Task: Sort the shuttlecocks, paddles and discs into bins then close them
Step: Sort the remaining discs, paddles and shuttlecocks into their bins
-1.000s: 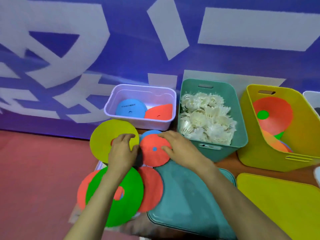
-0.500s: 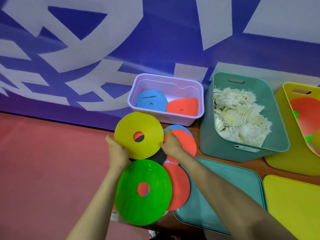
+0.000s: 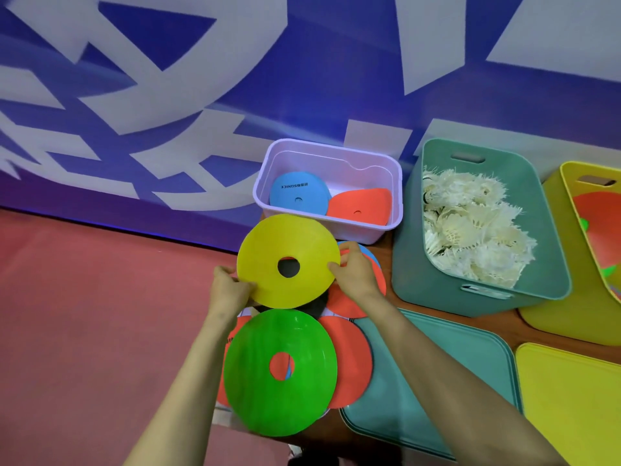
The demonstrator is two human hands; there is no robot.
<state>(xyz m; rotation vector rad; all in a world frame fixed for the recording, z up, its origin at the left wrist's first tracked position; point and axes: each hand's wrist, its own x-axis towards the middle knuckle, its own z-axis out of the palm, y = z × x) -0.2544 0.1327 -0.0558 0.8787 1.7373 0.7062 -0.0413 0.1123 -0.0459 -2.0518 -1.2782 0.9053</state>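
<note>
A yellow disc with a centre hole is lifted above the pile. My left hand pinches its lower left rim and my right hand grips its right rim. Below it lies a green disc over several red discs. More red and blue discs lie under my right hand. The lilac bin behind holds a blue paddle-like piece and a red one. The teal bin is full of white shuttlecocks.
A yellow bin with red and green discs stands at the right edge. A teal lid and a yellow lid lie flat in front of the bins. A blue-and-white banner wall rises behind; red floor lies to the left.
Both hands took hold of the yellow disc and raised it off the pile. My right hand left the red disc. The view shifted left.
</note>
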